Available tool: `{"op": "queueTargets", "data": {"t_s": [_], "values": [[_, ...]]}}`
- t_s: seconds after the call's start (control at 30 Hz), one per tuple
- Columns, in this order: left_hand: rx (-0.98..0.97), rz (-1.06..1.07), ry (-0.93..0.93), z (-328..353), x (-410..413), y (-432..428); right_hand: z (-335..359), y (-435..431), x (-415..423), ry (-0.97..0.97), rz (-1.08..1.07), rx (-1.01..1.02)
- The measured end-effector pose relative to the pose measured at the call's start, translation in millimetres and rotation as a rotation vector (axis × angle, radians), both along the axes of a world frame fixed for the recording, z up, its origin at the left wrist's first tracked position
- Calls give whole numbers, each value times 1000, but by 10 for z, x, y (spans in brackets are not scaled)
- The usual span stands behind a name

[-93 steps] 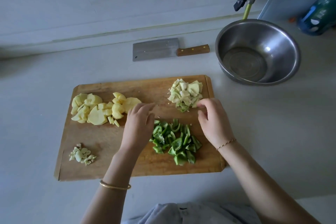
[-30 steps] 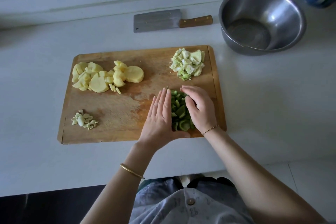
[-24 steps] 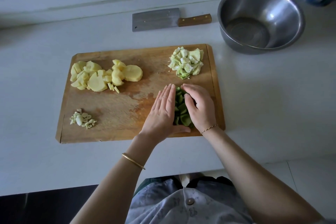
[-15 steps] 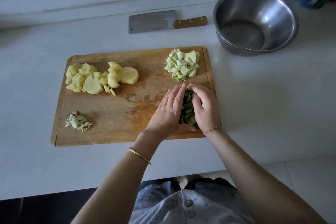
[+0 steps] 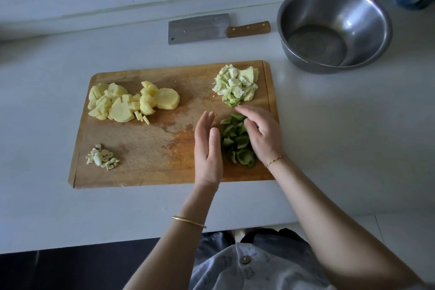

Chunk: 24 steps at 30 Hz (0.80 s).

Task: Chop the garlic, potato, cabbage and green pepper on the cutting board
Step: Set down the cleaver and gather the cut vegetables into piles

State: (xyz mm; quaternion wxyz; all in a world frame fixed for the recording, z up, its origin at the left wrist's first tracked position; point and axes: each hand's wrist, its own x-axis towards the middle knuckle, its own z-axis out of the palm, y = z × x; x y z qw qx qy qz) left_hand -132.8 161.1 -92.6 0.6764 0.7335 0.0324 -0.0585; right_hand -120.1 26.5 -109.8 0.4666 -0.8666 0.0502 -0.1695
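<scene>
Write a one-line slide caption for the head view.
Left hand and right hand flank chopped green pepper on a cutting board with potato, cabbage and garlic piles; cleaver and bowl behind.

The wooden cutting board [image 5: 150, 148] lay flat in the middle of the frame, stained at its centre. Pale yellow potato [image 5: 131, 103], sliced and chunked, was heaped at its upper left, and a small cluster of chopped garlic [image 5: 101, 158] sat at its lower left. Light green cabbage [image 5: 236, 86] pieces were piled in the upper right corner, with chopped green pepper [image 5: 236, 142] gathered in a narrow heap just below them.
</scene>
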Motion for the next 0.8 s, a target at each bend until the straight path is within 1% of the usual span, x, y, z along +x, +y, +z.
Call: {"op": "queueTargets", "data": {"t_s": [0.1, 0.37, 0.43, 0.5, 0.6, 0.73, 0.8], "values": [[-20, 33, 0, -12, 28, -144, -4, -4, -39, 14, 7, 18], [54, 17, -34, -42, 67, -217, 53, -69, -43, 78, 42, 71], [36, 33, -41, -7, 81, -200, 100, -95, -29, 92, 57, 84], [-11, 69, -45, 61, 107, -167, 165, -105, -6, 59, 55, 50], [-28, 145, -65, 182, 180, -37, 307, -28, 64, -15, 82, 4], [11, 285, -126, 322, 268, 290, 445, 342, 230, -39, 176, -5], [38, 378, -160, 391, 308, 520, 451, 596, 316, -37, 180, -11]]}}
